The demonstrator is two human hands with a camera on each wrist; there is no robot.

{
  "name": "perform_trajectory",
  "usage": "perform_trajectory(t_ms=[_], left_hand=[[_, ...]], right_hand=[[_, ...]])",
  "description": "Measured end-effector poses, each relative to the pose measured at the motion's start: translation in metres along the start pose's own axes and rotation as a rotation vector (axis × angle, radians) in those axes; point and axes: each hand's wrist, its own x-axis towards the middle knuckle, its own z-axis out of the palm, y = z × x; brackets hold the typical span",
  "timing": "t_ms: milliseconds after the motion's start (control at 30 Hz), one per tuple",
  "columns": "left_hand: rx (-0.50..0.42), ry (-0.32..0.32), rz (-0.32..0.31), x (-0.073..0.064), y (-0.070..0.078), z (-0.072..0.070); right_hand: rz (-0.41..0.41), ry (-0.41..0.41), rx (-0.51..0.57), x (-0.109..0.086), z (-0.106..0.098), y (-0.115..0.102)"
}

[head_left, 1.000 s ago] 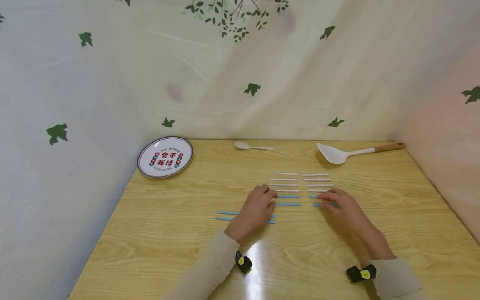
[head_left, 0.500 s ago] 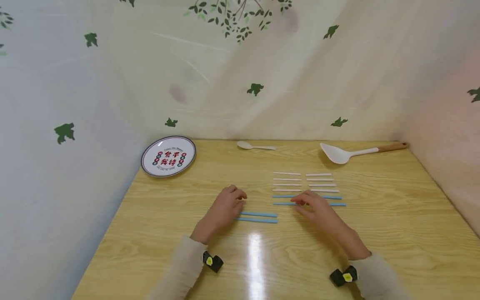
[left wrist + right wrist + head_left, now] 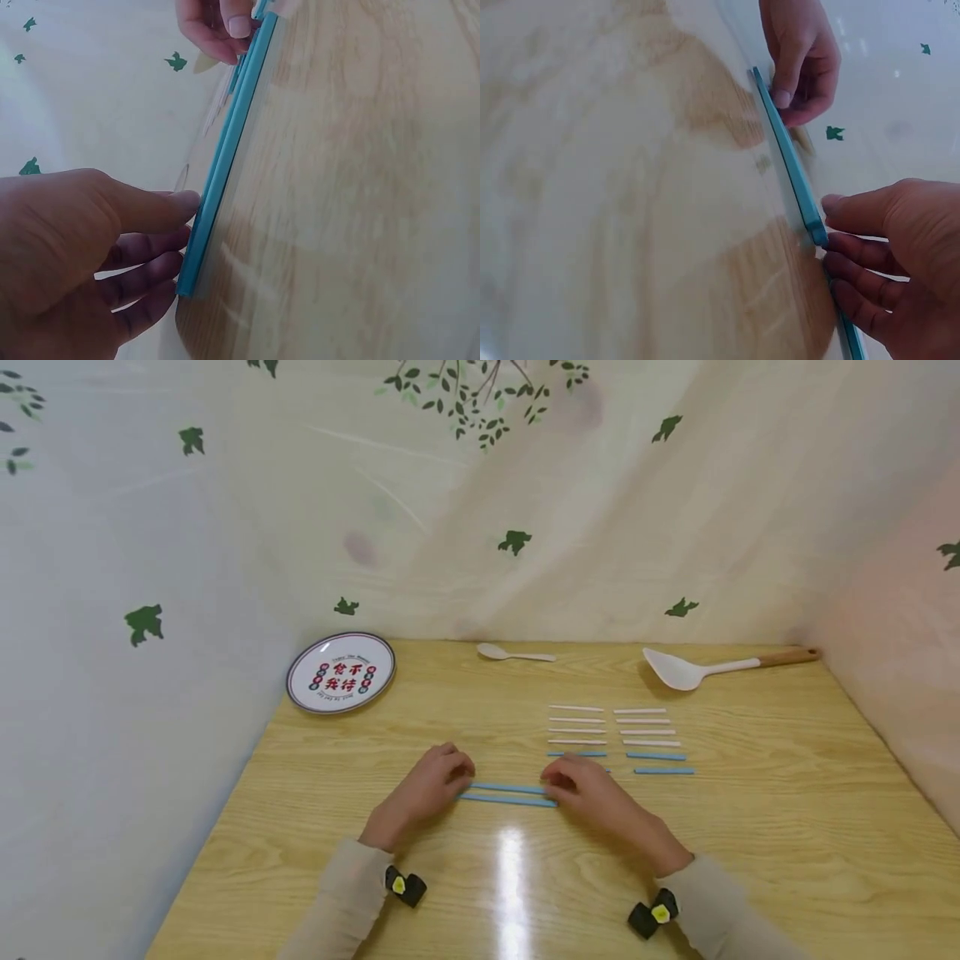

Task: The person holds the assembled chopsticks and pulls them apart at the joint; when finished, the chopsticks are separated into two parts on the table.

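Two long blue chopsticks [image 3: 510,800] lie side by side on the table between my hands. My left hand [image 3: 426,785] is over their left end. In the left wrist view its thumb and loosely bent fingers [image 3: 159,262] come right up to the chopsticks' edge. My right hand [image 3: 596,793] is over their right end, which its fingers partly hide. In the right wrist view its thumb and fingers stand apart, tips close to the chopstick end [image 3: 817,231]. Behind the right hand are rows of short white sticks [image 3: 647,721] and short blue sticks [image 3: 663,771].
A white plate [image 3: 315,689] with red lettering stands at the back left. A small pale spoon [image 3: 491,651] and a white ladle with a wooden handle [image 3: 678,672] lie along the rear edge. Cloth walls [image 3: 435,568] with printed leaves enclose the wooden table [image 3: 300,860].
My left hand has moved left and slightly nearer, off the middle of the long blue chopsticks to their left end. The right hand has come left and nearer from the short blue sticks.
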Motion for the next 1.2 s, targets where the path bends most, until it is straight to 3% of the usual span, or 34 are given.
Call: perform_trajectory(t_ms=[300, 567, 733, 967, 1200], left_hand=[[0.017, -0.034, 0.033, 0.004, 0.005, 0.002], [0.009, -0.007, 0.065, 0.005, 0.009, -0.002], [0.006, -0.022, 0.072, 0.011, 0.022, -0.013], [0.07, -0.035, 0.16, 0.021, 0.046, -0.025], [0.09, -0.004, 0.224, 0.027, 0.066, -0.025]], right_hand=[[0.004, -0.048, -0.047, 0.002, 0.004, -0.002], [-0.006, -0.027, -0.075, 0.001, -0.005, -0.012], [-0.047, 0.031, -0.085, 0.003, -0.018, -0.02], [-0.083, 0.105, -0.05, 0.008, -0.034, -0.029], [-0.155, 0.063, -0.067, 0.018, -0.036, -0.036]])
